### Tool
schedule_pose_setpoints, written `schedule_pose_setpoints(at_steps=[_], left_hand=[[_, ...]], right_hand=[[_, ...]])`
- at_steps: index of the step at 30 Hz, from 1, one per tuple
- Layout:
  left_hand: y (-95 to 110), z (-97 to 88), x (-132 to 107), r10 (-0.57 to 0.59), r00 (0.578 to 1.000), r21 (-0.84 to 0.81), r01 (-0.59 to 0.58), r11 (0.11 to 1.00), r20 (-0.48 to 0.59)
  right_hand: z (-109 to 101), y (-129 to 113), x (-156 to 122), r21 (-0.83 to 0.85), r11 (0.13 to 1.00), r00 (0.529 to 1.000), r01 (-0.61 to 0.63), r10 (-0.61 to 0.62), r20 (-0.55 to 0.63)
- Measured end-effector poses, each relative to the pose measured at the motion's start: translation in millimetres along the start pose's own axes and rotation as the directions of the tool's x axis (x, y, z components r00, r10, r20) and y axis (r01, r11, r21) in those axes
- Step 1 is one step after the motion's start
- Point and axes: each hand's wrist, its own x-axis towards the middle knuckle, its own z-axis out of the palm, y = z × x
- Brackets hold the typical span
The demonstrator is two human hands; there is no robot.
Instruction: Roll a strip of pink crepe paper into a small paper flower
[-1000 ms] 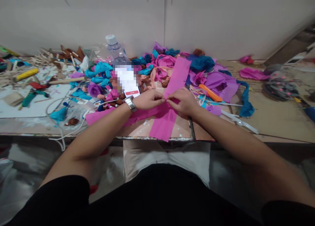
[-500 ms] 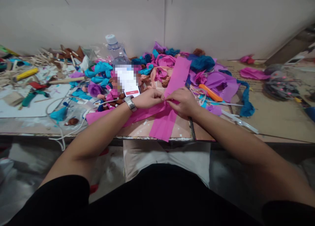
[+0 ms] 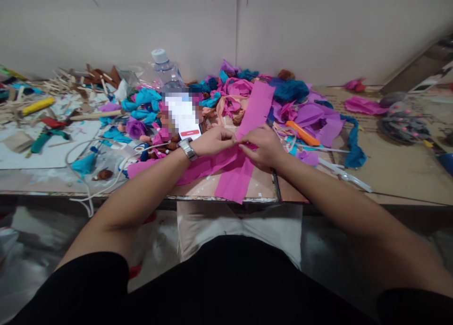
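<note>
both bare hands were mid-table, fingertips nearly meeting. the left hand (image 3: 216,141), w/ a silver metal-band wristwatch (image 3: 187,149) on its wrist, had its fingers pinched tight on the r. end of a long bright-pink crepe-paper strip (image 3: 203,168), which ran off to the l., partly hidden by the forearm, along the tan table (image 3: 264,184). the right hand (image 3: 264,146) faced it, thumb & index almost together just beside the left fingertips; couldn't tell if it had hold of any paper, spot too small. a second, broader bright-pink crepe-paper strip (image 3: 259,105) lay diagonally beneath both hands, far end up on a multicoloured heap of crumpled crepe paper (image 3: 146,98), nr end at the table's front edge. just behind the left hand stood a smartphone w/ a lit, partly blurred screen (image 3: 184,119), & behind that a clear plastic bottle w/ white cap (image 3: 168,74). r. of the right hand: an orange plastic-handled tool (image 3: 303,133) nr loose purple crepe paper (image 3: 322,122), plus a crumpled teal paper strip (image 3: 355,148) further r. far l. of the table: green-&-red-handled pliers (image 3: 44,141) & a yellow cylindrical tool (image 3: 38,106) amid wooden sticks (image 3: 65,85).
</note>
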Motion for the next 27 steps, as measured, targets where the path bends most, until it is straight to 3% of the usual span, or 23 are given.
schedule_pose_setpoints(at_steps=[10,27], left_hand=[[0.7,4.2,-2.4,0.075,0.992,0.119,-0.062,0.991,-0.103],[11.8,6.9,-4.1,0.069,0.992,0.121,-0.056,0.991,-0.107]], right_hand=[[0.4,0.2,-0.4,0.028,0.998,0.998,-0.059,0.058,0.011],[1.2,-1.0,0.5,0.065,0.994,0.996,-0.085,0.087,-0.023]])
